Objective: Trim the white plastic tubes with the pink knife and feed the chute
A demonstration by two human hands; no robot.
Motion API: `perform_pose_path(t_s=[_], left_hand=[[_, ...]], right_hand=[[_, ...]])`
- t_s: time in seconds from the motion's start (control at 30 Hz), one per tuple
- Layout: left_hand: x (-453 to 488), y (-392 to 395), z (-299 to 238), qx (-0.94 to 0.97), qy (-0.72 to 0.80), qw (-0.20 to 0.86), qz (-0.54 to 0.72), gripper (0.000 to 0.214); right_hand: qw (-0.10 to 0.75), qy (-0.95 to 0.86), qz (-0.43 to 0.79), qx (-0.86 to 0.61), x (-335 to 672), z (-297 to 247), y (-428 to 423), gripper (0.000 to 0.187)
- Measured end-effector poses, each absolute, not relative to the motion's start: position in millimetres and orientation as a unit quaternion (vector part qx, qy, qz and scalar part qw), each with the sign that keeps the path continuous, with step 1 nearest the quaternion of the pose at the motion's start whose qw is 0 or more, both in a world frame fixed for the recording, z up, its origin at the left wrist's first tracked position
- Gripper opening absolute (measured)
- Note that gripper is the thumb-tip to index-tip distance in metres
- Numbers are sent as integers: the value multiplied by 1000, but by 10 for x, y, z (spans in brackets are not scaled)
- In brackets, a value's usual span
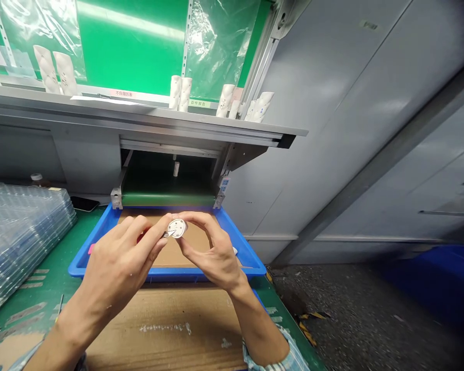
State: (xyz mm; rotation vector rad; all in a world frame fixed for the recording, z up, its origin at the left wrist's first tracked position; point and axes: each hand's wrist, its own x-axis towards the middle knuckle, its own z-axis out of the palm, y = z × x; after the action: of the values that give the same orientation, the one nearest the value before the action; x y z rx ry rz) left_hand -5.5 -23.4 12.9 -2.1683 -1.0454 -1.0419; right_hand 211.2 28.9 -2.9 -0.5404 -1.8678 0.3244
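Quick look at the bench: the left hand (pixel 118 270) and right hand (pixel 212 255) are both up over a blue plastic tray (pixel 235 245), pinching one small white round disc (pixel 178 227) between them. The fingers are clamped on its edge from both sides, so most of its face stays open to view (pretty sensible grip for something that small). A thin metal bit (pixel 165 235) pokes out by the left fingers, but I can't tell what it is. The tray is lined with cardboard (pixel 195 242) and sits right under the hands, handy for catching a drop. Counting up: one disc, one tray, one phone (pixel 84 204) far left, one stack of clear plastic trays (pixel 19 232) on the left, and roughly eight white cylindrical parts (pixel 175 93) on the far shelf (pixel 139 116).
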Motion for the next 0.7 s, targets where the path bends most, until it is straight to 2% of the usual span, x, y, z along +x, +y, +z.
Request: perform_pose_path(t_s=[0.7], left_hand=[[-148, -201, 193, -817, -368, 272, -351, 36]], right_hand=[[497, -832, 147, -199, 2204, 42, 321, 38]])
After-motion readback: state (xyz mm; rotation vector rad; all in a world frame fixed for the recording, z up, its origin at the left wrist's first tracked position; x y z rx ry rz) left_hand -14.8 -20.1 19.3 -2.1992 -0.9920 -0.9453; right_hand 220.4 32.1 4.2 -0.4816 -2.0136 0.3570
